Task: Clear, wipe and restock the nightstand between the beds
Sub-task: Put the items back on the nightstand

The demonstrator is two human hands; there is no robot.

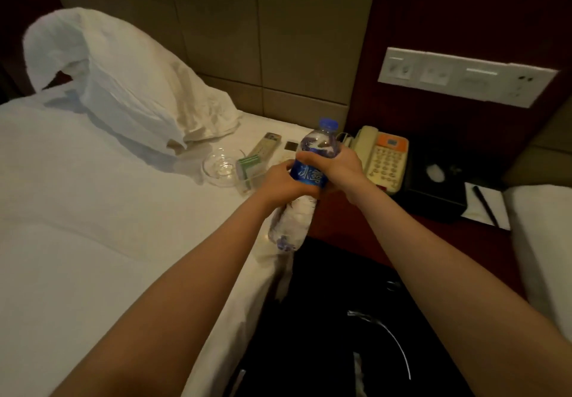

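My left hand [280, 181] and right hand [339, 166] both wrap the water bottle [309, 175]. Plan: lay it flat on bed [108, 211], clear of ashtray [219, 167].

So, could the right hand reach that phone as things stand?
Probably yes: the phone sits just beyond the right hand with nothing between, but that hand grips the water bottle and would have to let go first.

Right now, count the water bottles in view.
1. The water bottle is gripped by the left hand at its label, the right hand above; others may be hidden.
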